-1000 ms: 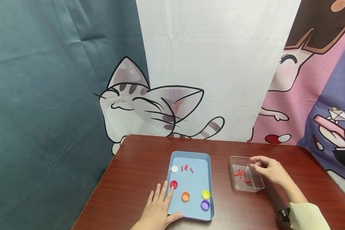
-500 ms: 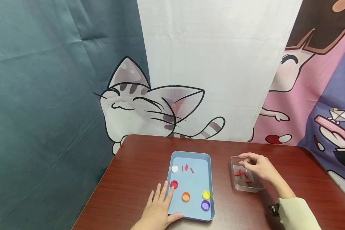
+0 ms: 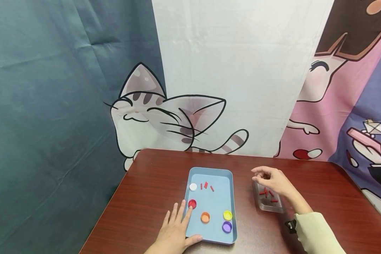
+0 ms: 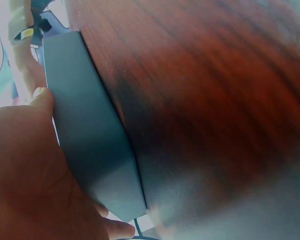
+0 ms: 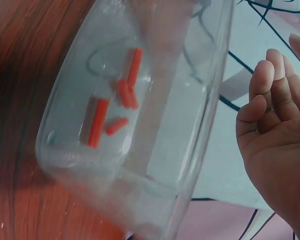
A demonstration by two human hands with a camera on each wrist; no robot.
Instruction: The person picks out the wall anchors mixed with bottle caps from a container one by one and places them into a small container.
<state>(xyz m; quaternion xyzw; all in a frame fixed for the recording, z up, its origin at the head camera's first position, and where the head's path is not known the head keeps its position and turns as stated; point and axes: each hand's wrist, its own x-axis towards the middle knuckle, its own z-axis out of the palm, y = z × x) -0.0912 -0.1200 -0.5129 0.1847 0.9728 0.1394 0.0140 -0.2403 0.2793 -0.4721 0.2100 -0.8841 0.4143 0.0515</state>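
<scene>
My left hand (image 3: 174,231) rests spread at the near left corner of a blue tray (image 3: 218,190), its index fingertip at a red cap (image 3: 192,204). In the left wrist view that hand (image 4: 35,170) lies along the tray's outer side wall (image 4: 85,120). My right hand (image 3: 274,180) hovers over the far end of a clear plastic box (image 3: 270,208), thumb and index finger near each other. Whether anything sits between them I cannot tell. Several small red sticks (image 5: 97,122) lie in the box. In the right wrist view the right hand's (image 5: 275,130) lower fingers are curled.
On the tray are a white cap (image 3: 193,187), an orange cap (image 3: 205,217), a yellow cap (image 3: 227,215), a purple cap (image 3: 227,227) and several red pieces (image 3: 206,185). The tray and box stand apart on a brown wooden table (image 3: 155,180). A printed curtain (image 3: 241,70) hangs behind.
My right hand has moved left from the box's right rim across to its far left, and slightly up. The left hand and tray have stayed put.
</scene>
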